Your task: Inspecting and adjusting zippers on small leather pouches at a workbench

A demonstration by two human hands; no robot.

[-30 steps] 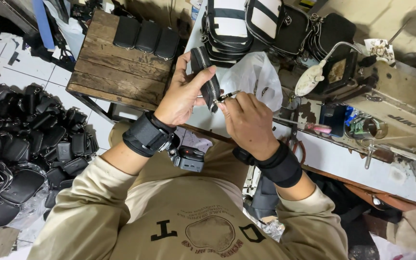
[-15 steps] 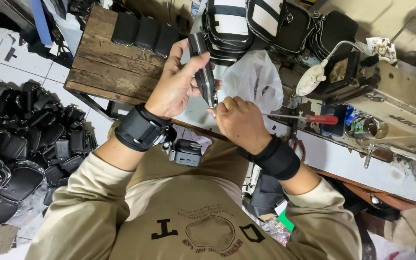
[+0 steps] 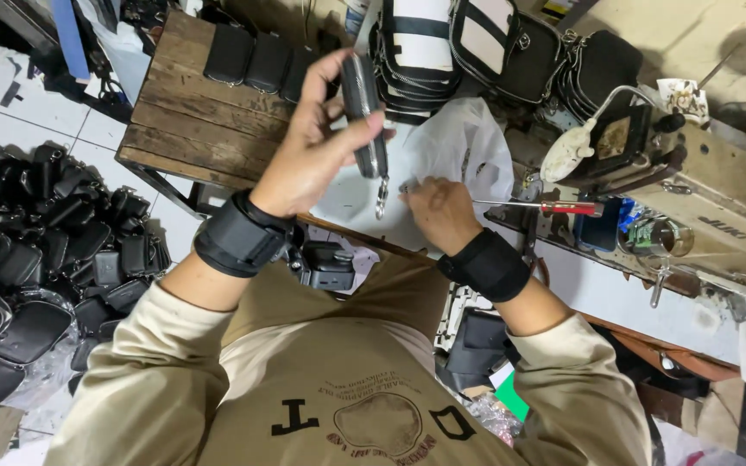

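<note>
black zip pouch (image 3: 363, 103) upright in left hand (image 3: 308, 155), metal clasp dangling.

White tiled floor (image 3: 10, 121) beside a worn wooden bench (image 3: 192, 121) and a pale worktable (image 3: 615, 293)

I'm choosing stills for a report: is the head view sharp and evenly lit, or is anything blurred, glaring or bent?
Head view: the left hand and the small black pouch it holds look sharp; the right hand is slightly soft; the white plastic bag is bright, near glare; light is even with soft shadows; the edges bend as through a wide lens.
</note>
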